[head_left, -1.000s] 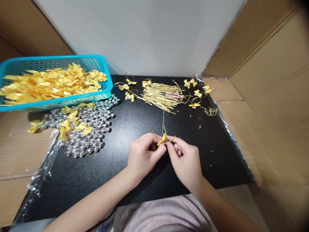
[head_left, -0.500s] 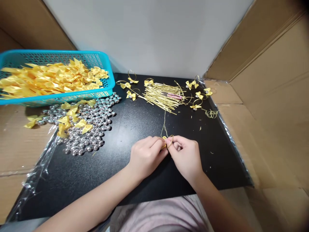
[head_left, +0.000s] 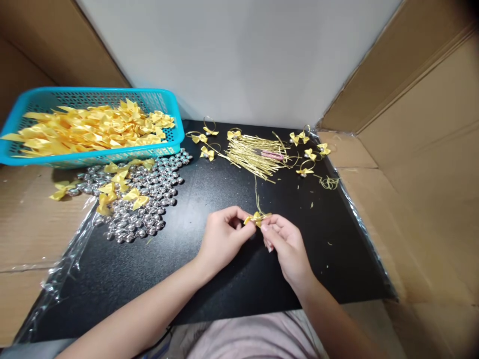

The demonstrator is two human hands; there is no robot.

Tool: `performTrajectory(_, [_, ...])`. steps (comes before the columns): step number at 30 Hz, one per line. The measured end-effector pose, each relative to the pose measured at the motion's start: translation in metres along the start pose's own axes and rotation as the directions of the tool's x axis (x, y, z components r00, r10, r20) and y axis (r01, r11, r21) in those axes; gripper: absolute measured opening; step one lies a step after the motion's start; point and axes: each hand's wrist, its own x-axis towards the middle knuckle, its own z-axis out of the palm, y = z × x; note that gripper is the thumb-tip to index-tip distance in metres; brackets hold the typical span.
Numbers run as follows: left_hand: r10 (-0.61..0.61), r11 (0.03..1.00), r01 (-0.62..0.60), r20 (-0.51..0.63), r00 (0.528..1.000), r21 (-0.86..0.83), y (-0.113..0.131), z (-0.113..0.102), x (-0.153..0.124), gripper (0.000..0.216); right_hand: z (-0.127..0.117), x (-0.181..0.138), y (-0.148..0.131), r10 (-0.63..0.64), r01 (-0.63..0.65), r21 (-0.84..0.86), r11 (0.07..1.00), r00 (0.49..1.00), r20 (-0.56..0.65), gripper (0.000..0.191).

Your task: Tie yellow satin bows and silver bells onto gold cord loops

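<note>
Near the middle of the black table, a yellow ribbon bow (head_left: pixel 257 218) is held between both hands. My left hand (head_left: pixel 225 237) pinches its left side with thumb and forefinger. My right hand (head_left: pixel 286 243) has its fingertips closed at the bow's right side, on a gold cord (head_left: pixel 266 216) joined to it. A thin thread (head_left: pixel 256 192) runs from the bow up to the pile of gold cords (head_left: pixel 250 154). On that pile lies a small tool with a pink handle (head_left: pixel 272 155). Whether a bell is on the held bow is hidden.
A blue basket (head_left: pixel 178 114) full of yellow bows stands at the back left. Silver bells (head_left: pixel 164 182) with several loose bows (head_left: pixel 135 198) lie before it. Bows with cord loops (head_left: pixel 305 172) sit back right, beside a thread tangle (head_left: pixel 329 183). Cardboard walls (head_left: pixel 422 99) flank the table.
The bow has been turned and shows more between my hands. My right fingers have shifted slightly right, and the cord loop now lies flatter. The view has tilted a little.
</note>
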Motion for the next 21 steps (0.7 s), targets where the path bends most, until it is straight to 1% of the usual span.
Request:
performTrajectory(3, [0.027, 0.999, -0.027, 0.004, 1.000, 0.018, -0.001, 0.000, -0.001, 0.013, 0.000, -0.001, -0.001, 0.013, -0.014, -0.036, 0.999, 0.999, -0.029, 0.028])
performTrajectory(5, [0.076, 0.996, -0.075, -0.003, 0.997, 0.055, 0.000, 0.000, -0.003, 0.011, 0.001, -0.002, -0.001, 0.029, -0.032, -0.052, 0.998, 0.997, -0.066, 0.030])
performTrajectory(7, [0.167, 0.979, -0.164, -0.016, 0.986, 0.122, 0.001, 0.000, -0.004, 0.009, 0.001, -0.003, 0.000, 0.050, -0.054, -0.050, 0.997, 0.995, -0.082, 0.031])
performTrajectory(8, [0.230, 0.960, -0.223, -0.020, 0.973, 0.168, 0.001, -0.001, -0.005, 0.009, 0.001, -0.003, 0.001, 0.058, -0.062, -0.044, 0.997, 0.995, -0.086, 0.031])
performTrajectory(10, [0.377, 0.894, -0.361, -0.010, 0.926, 0.267, 0.001, -0.001, -0.006, 0.008, 0.002, -0.003, 0.003, 0.064, -0.067, -0.027, 0.997, 0.992, -0.110, 0.033])
performTrajectory(13, [0.562, 0.761, -0.533, 0.036, 0.827, 0.370, 0.000, -0.001, -0.007, 0.007, 0.006, -0.002, 0.005, 0.085, -0.081, 0.039, 0.996, 0.985, -0.147, 0.038])
performTrajectory(14, [0.600, 0.726, -0.569, 0.047, 0.799, 0.386, -0.001, -0.001, -0.007, 0.007, 0.008, -0.001, 0.004, 0.098, -0.087, 0.079, 0.993, 0.983, -0.153, 0.038])
performTrajectory(15, [0.622, 0.705, -0.590, 0.056, 0.781, 0.395, -0.001, -0.001, -0.008, 0.008, 0.010, 0.000, 0.003, 0.111, -0.092, 0.126, 0.988, 0.982, -0.153, 0.037])
performTrajectory(16, [0.628, 0.700, -0.595, 0.057, 0.776, 0.395, -0.002, -0.001, -0.008, 0.008, 0.011, 0.001, 0.002, 0.123, -0.097, 0.176, 0.980, 0.982, -0.145, 0.036])
performTrajectory(17, [0.612, 0.716, -0.582, 0.054, 0.789, 0.385, -0.001, -0.001, -0.009, 0.008, 0.013, 0.001, 0.001, 0.136, -0.105, 0.228, 0.968, 0.983, -0.124, 0.035])
performTrajectory(18, [0.573, 0.753, -0.547, 0.045, 0.819, 0.364, -0.001, -0.001, -0.009, 0.008, 0.014, 0.002, 0.000, 0.153, -0.124, 0.280, 0.952, 0.985, -0.084, 0.034])
performTrajectory(19, [0.506, 0.809, -0.487, 0.033, 0.862, 0.329, 0.000, -0.001, -0.008, 0.008, 0.014, 0.002, -0.001, 0.170, -0.152, 0.331, 0.931, 0.985, -0.026, 0.034])
performTrajectory(21, [0.297, 0.936, -0.292, 0.005, 0.955, 0.199, 0.001, -0.002, -0.006, 0.009, 0.012, 0.001, -0.002, 0.194, -0.220, 0.404, 0.888, 0.975, 0.105, 0.031])
